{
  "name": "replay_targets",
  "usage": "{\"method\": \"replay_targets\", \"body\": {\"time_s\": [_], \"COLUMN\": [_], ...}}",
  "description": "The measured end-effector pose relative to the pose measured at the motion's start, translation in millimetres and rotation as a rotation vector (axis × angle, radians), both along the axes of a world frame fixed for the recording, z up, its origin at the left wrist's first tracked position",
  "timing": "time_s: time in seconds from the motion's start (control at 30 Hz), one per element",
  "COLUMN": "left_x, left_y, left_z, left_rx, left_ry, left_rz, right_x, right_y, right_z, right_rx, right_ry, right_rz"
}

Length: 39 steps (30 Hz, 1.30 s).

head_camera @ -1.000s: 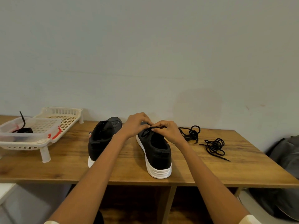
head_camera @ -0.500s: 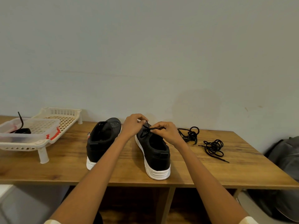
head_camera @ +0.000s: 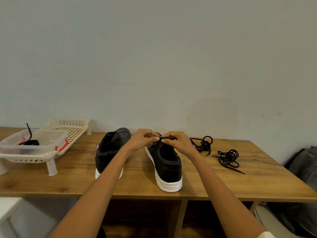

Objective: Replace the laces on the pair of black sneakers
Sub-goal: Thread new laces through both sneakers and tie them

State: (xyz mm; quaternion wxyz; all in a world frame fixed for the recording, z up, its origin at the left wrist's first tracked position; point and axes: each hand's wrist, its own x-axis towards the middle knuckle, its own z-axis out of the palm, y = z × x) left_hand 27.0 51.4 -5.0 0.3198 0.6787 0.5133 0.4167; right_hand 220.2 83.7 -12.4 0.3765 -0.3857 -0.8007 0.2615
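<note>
Fingers (head_camera: pixel 155 138) pinching thin black lace (head_camera: pixel 169 138), matte sneaker (head_camera: pixel 165 162), ribbed white sole

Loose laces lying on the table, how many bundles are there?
2: one tangled bundle beside the right hand, another bundle further right. A third dark lace sits in the clear tub, not on the table.

Both bare forearms reaching forward and converging, left hand (head_camera: pixel 143 140) knuckles up with fingers (head_camera: pixel 152 137) curled in a pinch, right hand (head_camera: pixel 177 143) opposite it, fingers bent, fingertips of the two nearly meeting
</note>
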Motion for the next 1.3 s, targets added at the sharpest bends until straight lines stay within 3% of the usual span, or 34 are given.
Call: {"method": "replay_targets", "body": {"time_s": [0.13, 0.27, 0.47, 0.87, 1.17, 1.3], "left_x": [8, 15, 16, 17, 15, 15], "left_y": [1, 2, 4, 1, 0, 0], "left_z": [-3, -2, -2, -1, 0, 1], "left_rx": [0.07, 0.058, 0.023, 0.009, 0.03, 0.033], "left_ry": [0.026, 0.022, 0.027, 0.017, 0.016, 0.007], "left_rz": [0.017, 0.052, 0.067, 0.058, 0.029, 0.022], "right_x": [6, 19, 23, 17, 21, 20], "right_y": [-4, -4, -6, -7, -7, -8], "right_z": [5, 11, 9, 8, 4, 4], "right_rx": [-0.115, -0.173, -0.317, -0.373, -0.452, -0.417], "right_ry": [0.052, 0.308, 0.048, 0.214, 0.107, 0.156], "right_rz": [0.015, -0.172, -0.045, 0.079, 0.005, 0.005]}}
